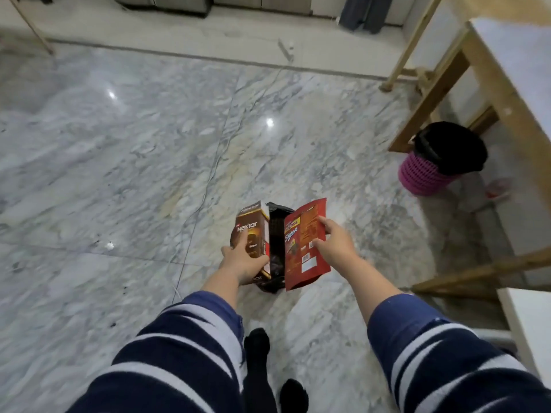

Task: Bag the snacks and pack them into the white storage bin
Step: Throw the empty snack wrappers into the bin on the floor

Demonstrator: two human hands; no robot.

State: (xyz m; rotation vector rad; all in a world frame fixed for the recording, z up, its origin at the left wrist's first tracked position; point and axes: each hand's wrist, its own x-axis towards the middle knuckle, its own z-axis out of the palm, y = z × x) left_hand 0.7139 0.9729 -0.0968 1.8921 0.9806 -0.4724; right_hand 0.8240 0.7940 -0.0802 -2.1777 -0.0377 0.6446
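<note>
My left hand [243, 262] grips a brown Nextar snack box [253, 231], held upright over the marble floor. My right hand [334, 242] holds a red snack pouch [301, 251] by its right edge, also upright. Between the two packs a black plastic bag [275, 231] shows, its mouth at the top and its bottom hanging just below the packs. Which hand holds the bag is hidden. No white storage bin is in view.
A pink woven wastebasket with a black liner [432, 171] stands on the floor at the right, beside a wooden table frame [489, 93] with a white top. My dark-socked feet [268, 374] are below the hands. A cable [208, 174] runs across the marble floor.
</note>
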